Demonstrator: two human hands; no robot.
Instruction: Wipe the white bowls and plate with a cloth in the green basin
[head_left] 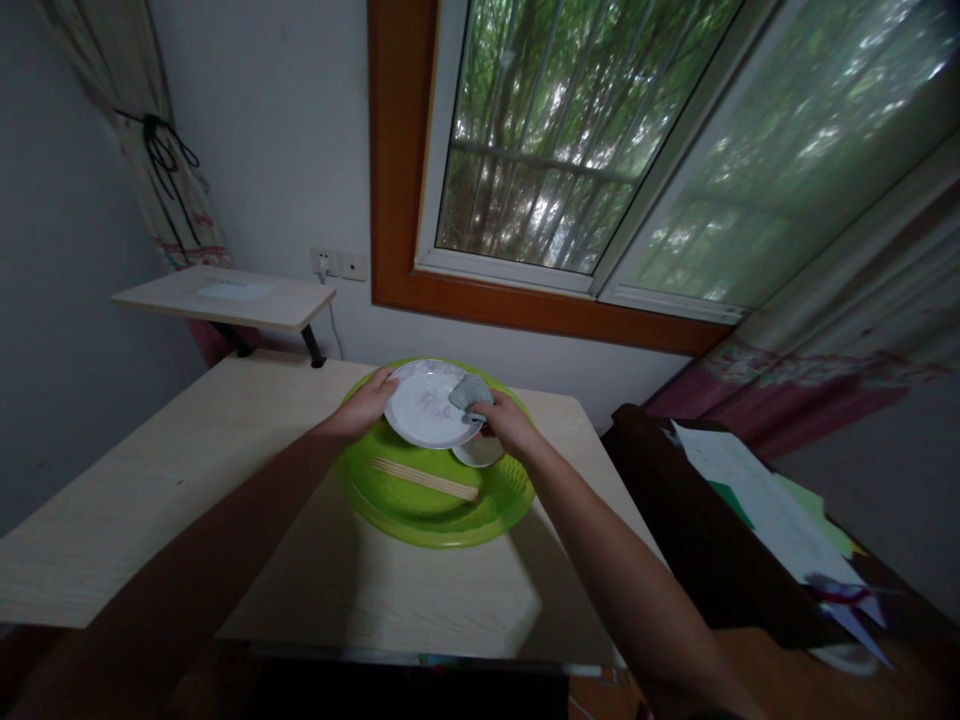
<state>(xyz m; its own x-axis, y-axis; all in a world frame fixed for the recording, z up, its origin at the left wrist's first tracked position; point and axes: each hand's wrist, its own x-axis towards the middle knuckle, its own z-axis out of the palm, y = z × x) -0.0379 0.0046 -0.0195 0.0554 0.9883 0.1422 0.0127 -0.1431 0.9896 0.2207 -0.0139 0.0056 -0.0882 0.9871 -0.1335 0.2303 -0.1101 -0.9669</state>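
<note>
A white plate (424, 410) with a faint floral pattern is held tilted over a green basin (442, 530). My left hand (366, 402) grips its left rim, thumb on the upper face. On the plate's right side a grey cloth (470, 390) lies against the surface, pinched in my right hand (507, 422). Below the plate, a bundle of wooden chopsticks (425, 478) lies in the basin. A second white dish (480, 453) shows partly beneath the plate and my right hand; the rest of it is hidden.
The basin stands on a pale wooden table (195, 460). A small raised shelf (165, 295) with a paper on it is at the back left, near a wall socket (337, 264). To the right, a dark piece of furniture (675, 510) bears papers (772, 500). A window is behind.
</note>
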